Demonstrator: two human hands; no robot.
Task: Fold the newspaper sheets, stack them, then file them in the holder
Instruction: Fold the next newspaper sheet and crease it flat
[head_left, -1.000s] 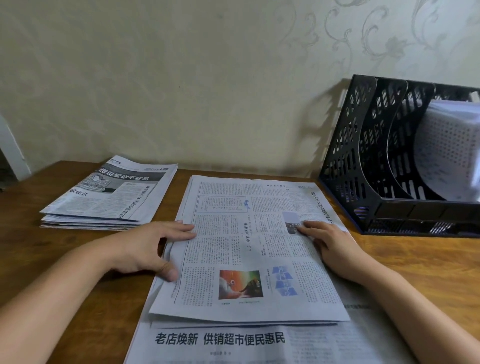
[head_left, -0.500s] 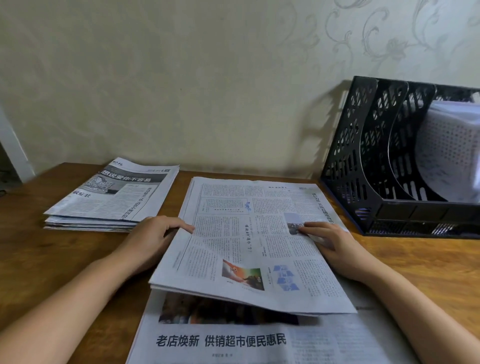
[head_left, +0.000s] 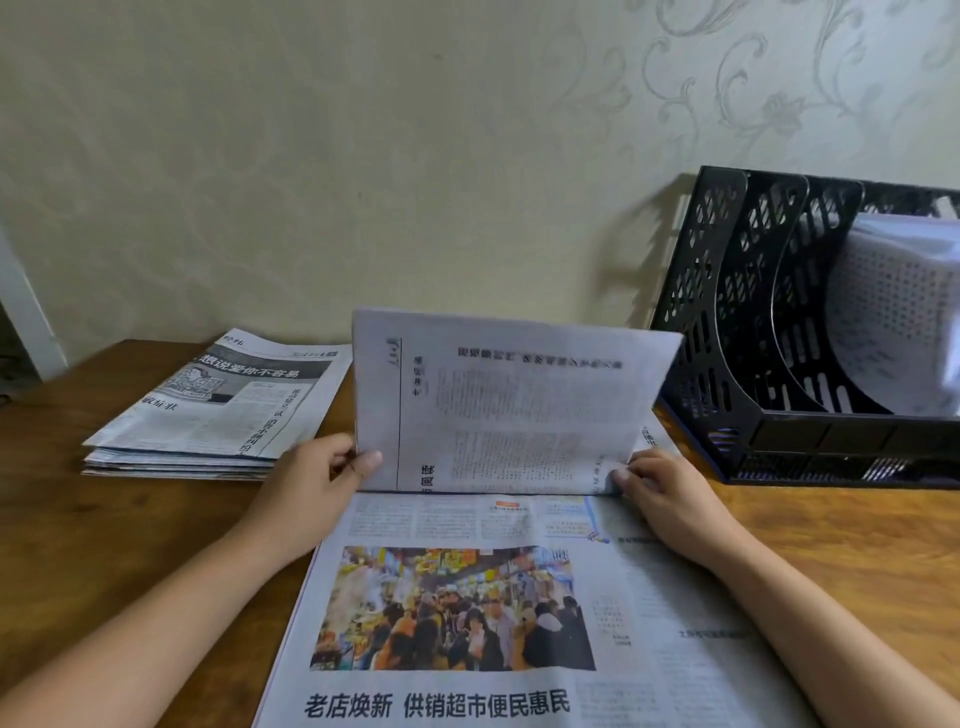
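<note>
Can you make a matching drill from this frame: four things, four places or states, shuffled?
1. folded newspaper
2. stack of folded papers
3. black file holder
4. open sheet with market photo

A. flat on the table, nearest the camera
B. far right, by the wall
C. lifted on edge, gripped by left hand and right hand
D. left, on the table

1-C, 2-D, 3-B, 4-A

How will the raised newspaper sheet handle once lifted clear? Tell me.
Probably floppy: the raised sheet stands only because the left hand and right hand pinch its lower corners. Likely very light, being thin paper. It may sag or buckle if held by one corner.
</note>
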